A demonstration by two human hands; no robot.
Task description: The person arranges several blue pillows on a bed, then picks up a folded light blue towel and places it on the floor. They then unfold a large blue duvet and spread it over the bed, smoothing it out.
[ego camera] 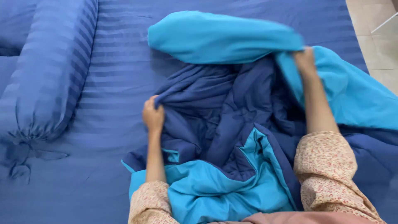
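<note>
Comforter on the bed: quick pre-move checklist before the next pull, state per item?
1. Left hand grips the comforter on its dark blue side: ok.
2. Right hand grips the turquoise edge: ok, though blurred.
3. Comforter lies flat: not ok, bunched and twisted between the hands.
4. Bolster pillow apart from the comforter: ok.
5. Striped bedsheet smooth around the pile: ok where visible.
6. Comforter corners located: cannot tell, hidden in the folds.
</note>
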